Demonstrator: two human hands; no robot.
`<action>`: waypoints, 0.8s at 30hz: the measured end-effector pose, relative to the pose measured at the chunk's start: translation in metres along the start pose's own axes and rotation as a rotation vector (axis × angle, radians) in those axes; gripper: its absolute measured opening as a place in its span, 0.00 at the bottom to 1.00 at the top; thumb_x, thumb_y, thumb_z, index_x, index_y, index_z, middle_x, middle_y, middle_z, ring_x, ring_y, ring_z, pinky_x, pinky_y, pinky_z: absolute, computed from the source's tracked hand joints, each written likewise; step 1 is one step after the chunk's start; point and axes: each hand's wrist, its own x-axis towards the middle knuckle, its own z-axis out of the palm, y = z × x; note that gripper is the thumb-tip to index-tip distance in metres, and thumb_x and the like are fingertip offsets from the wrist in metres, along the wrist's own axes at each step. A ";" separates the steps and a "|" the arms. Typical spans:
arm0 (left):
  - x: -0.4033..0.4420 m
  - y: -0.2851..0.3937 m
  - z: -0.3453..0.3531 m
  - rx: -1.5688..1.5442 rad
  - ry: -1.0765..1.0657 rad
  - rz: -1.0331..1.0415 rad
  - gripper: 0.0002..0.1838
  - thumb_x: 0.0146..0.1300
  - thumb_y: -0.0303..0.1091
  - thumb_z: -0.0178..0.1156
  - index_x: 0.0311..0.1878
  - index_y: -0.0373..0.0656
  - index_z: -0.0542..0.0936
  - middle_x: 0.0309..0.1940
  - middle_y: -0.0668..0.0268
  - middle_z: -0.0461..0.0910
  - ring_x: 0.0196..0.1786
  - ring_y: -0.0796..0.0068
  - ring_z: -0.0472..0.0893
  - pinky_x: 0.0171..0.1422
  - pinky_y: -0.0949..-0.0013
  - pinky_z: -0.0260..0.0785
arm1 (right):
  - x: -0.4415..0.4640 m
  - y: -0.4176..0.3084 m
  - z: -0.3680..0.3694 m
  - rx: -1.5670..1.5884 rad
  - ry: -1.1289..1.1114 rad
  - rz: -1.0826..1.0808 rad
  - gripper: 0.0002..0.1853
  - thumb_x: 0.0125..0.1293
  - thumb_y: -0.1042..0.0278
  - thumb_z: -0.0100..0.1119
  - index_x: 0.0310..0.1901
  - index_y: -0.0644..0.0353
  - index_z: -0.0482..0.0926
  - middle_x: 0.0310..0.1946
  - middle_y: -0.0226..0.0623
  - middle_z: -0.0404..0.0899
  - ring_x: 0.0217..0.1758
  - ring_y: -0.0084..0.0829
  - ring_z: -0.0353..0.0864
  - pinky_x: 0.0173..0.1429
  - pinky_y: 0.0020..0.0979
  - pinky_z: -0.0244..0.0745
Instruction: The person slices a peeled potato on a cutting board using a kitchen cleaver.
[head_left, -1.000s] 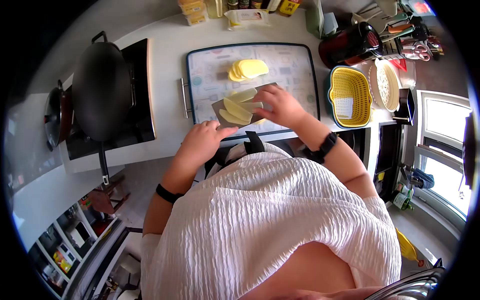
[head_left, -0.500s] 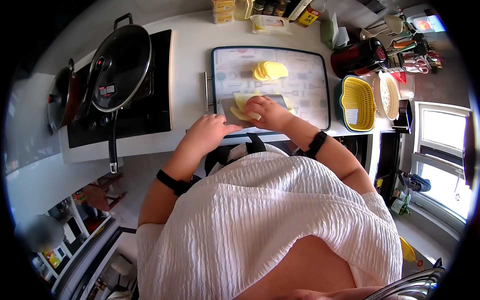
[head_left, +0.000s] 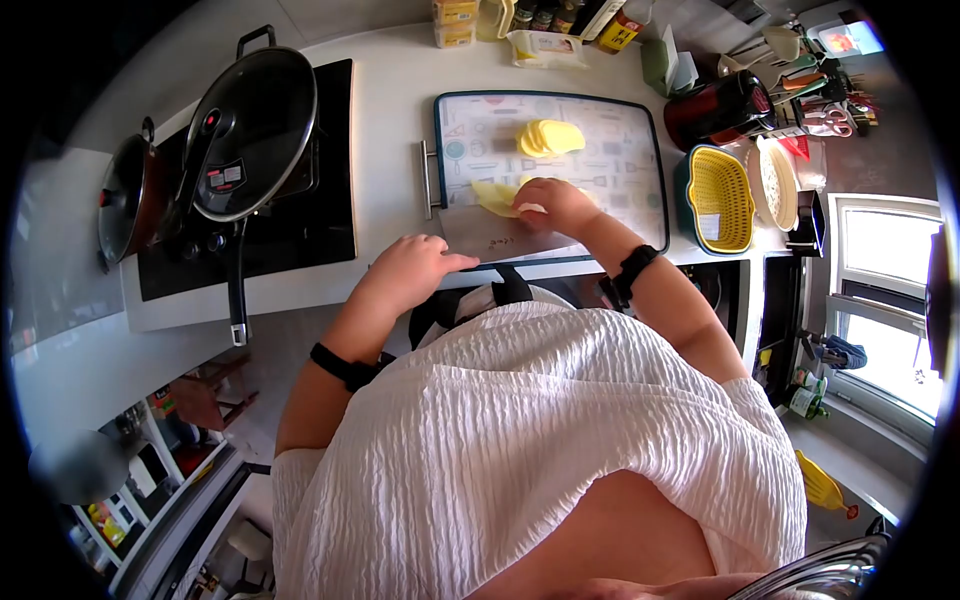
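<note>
A cleaver-like knife blade [head_left: 485, 234] with small markings lies flat along the near edge of the patterned cutting board [head_left: 625, 190]. My right hand [head_left: 558, 206] reaches over the blade, its fingers curled down on pale yellow potato slices [head_left: 492, 196]. Part of those slices is hidden under the fingers. My left hand [head_left: 412, 272] is at the board's near left corner, thumb and fingers apart, by the tip of the blade; it holds nothing. A neat overlapping pile of potato slices [head_left: 550, 138] rests farther back on the board. The knife's handle cannot be made out.
On the left, a lidded pan [head_left: 255, 130] stands on the black cooktop [head_left: 325, 215]. To the board's right are a yellow basket [head_left: 722, 195] and a dark red appliance [head_left: 720, 108]. Bottles, a wipes packet [head_left: 547, 48] and boxes line the back.
My right hand has shifted slightly to the right over the slices. The blade now lies nearer the board's front edge, with more of its face showing. My left hand stays nearly in place.
</note>
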 end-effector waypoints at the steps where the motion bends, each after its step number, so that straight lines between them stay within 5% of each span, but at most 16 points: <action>1: -0.002 -0.001 0.002 -0.006 0.008 0.005 0.22 0.65 0.27 0.51 0.55 0.65 0.85 0.38 0.59 0.80 0.46 0.56 0.81 0.54 0.60 0.74 | 0.002 0.006 0.000 -0.014 -0.017 0.007 0.09 0.58 0.69 0.66 0.41 0.49 0.84 0.45 0.33 0.83 0.49 0.44 0.81 0.54 0.42 0.77; 7: -0.017 -0.002 -0.007 -0.034 -0.037 -0.062 0.22 0.64 0.27 0.51 0.54 0.63 0.86 0.41 0.58 0.82 0.48 0.55 0.81 0.55 0.58 0.74 | 0.015 0.030 -0.001 -0.215 -0.079 0.256 0.10 0.61 0.67 0.64 0.44 0.44 0.86 0.46 0.33 0.84 0.51 0.42 0.82 0.55 0.41 0.77; 15: -0.031 -0.003 -0.011 0.054 0.146 -0.022 0.25 0.58 0.23 0.56 0.55 0.61 0.86 0.40 0.58 0.79 0.45 0.57 0.80 0.52 0.60 0.74 | -0.046 0.023 -0.031 -0.022 0.374 0.580 0.14 0.69 0.55 0.60 0.50 0.52 0.83 0.41 0.34 0.83 0.42 0.35 0.82 0.48 0.34 0.77; 18: -0.016 -0.006 0.001 0.099 0.368 0.066 0.25 0.57 0.24 0.59 0.55 0.61 0.85 0.41 0.56 0.78 0.44 0.56 0.80 0.51 0.60 0.74 | -0.084 0.006 -0.029 0.907 0.463 0.760 0.19 0.71 0.50 0.59 0.56 0.53 0.79 0.40 0.28 0.79 0.39 0.26 0.75 0.42 0.29 0.73; 21: 0.013 0.009 -0.016 0.080 0.342 0.048 0.24 0.60 0.27 0.56 0.57 0.64 0.85 0.41 0.59 0.79 0.44 0.59 0.81 0.54 0.62 0.75 | -0.096 -0.015 -0.026 1.501 0.170 0.424 0.28 0.70 0.40 0.59 0.60 0.53 0.75 0.41 0.26 0.76 0.39 0.20 0.71 0.41 0.23 0.68; 24: 0.040 0.016 -0.036 0.110 0.367 0.258 0.27 0.59 0.26 0.57 0.60 0.67 0.83 0.41 0.59 0.79 0.41 0.59 0.81 0.48 0.63 0.76 | -0.080 -0.031 -0.016 1.638 0.209 0.166 0.23 0.74 0.44 0.55 0.54 0.56 0.75 0.39 0.29 0.77 0.36 0.20 0.73 0.40 0.24 0.69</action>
